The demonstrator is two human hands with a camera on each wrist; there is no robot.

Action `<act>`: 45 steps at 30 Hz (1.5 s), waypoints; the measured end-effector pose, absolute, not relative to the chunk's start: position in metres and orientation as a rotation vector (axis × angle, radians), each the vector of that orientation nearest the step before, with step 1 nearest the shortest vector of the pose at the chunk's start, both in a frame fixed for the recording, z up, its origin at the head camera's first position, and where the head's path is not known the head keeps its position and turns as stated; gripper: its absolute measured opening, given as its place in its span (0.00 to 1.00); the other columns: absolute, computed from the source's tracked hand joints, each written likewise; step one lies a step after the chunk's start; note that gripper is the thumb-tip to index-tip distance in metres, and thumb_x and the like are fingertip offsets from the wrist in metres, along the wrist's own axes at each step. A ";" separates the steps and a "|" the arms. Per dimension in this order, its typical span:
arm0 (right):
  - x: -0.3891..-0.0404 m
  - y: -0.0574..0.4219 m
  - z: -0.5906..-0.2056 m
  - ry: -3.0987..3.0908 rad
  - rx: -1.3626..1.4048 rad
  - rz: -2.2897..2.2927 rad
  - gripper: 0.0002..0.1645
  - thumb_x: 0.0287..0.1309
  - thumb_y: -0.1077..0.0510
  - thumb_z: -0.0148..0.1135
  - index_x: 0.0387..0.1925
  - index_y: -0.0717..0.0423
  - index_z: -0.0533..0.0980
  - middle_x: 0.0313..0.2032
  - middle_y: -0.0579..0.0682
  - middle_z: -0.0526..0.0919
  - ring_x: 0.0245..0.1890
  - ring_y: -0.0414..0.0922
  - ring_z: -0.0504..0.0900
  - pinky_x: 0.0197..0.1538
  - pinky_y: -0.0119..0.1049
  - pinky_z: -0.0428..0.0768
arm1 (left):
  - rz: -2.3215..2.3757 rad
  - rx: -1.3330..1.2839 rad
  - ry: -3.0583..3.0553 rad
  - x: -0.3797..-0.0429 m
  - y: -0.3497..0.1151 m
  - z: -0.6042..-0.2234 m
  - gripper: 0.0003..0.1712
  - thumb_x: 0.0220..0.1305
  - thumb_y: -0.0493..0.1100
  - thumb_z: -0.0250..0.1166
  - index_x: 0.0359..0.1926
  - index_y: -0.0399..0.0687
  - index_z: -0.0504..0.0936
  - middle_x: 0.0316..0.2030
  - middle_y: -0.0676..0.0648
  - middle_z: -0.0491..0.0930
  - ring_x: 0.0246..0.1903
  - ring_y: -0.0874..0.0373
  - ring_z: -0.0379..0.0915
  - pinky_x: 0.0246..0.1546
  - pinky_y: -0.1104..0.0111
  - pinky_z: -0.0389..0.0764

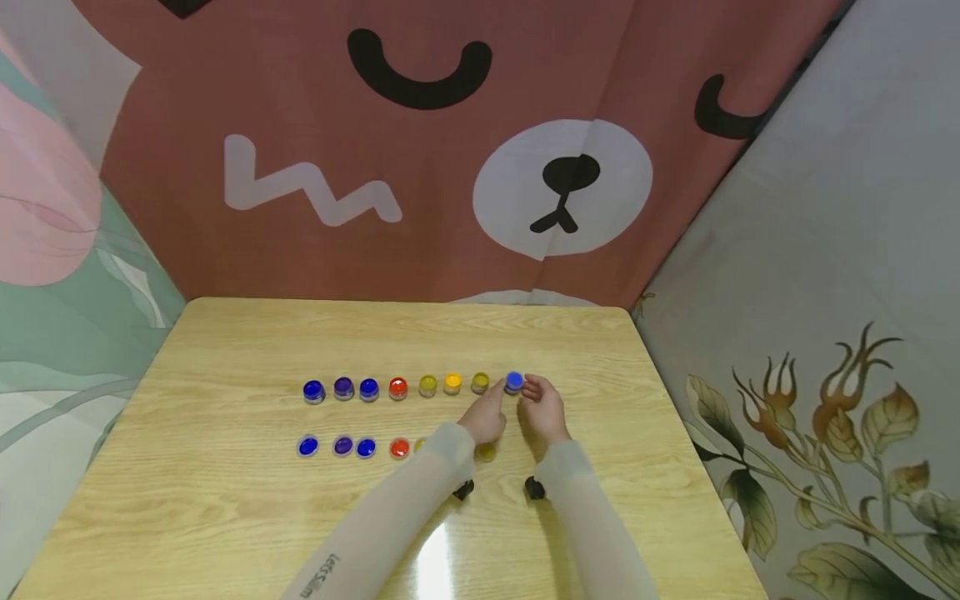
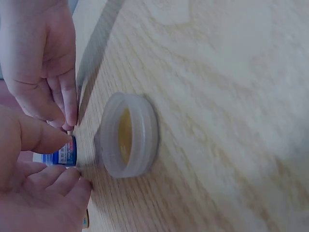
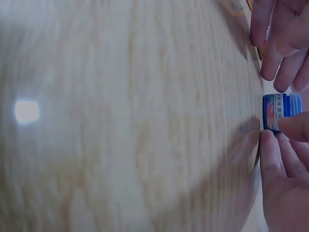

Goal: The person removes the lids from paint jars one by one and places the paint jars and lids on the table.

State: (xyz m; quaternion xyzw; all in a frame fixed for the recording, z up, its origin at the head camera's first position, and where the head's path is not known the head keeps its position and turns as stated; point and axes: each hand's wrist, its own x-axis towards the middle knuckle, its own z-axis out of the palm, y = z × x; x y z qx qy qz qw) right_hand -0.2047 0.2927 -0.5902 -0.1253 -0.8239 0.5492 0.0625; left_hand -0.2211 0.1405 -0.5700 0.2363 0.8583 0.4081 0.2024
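Observation:
A small blue jar (image 1: 513,382) stands upright at the right end of a row of paint jars. My left hand (image 1: 486,415) is at its left side, index finger extended to its edge. My right hand (image 1: 546,410) is at its other side, fingers loosely bent and fingertips close against it. In the right wrist view, the jar (image 3: 277,113) shows a printed label and a ribbed blue top, with my right thumb overlapping it. Whether its lid is on, I cannot tell. A translucent lid (image 2: 140,135) with yellowish paint inside lies near my left wrist.
The row continues left with an olive jar (image 1: 480,382), an orange-yellow jar (image 1: 452,382), a red jar (image 1: 398,387) and several others. Nearer me lies a row of paint-stained lids, including a red lid (image 1: 400,448) and a blue lid (image 1: 308,446). My left forearm hides part of it.

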 end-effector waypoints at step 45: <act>-0.169 0.309 -0.602 -2.293 -0.097 2.030 0.19 0.58 0.73 0.68 0.51 0.72 0.78 0.50 0.66 0.84 0.48 0.49 0.85 0.52 0.33 0.84 | 1.682 0.357 2.255 -0.212 0.133 -0.581 0.16 0.57 0.23 0.64 0.48 0.29 0.82 0.41 0.37 0.84 0.44 0.45 0.83 0.49 0.60 0.85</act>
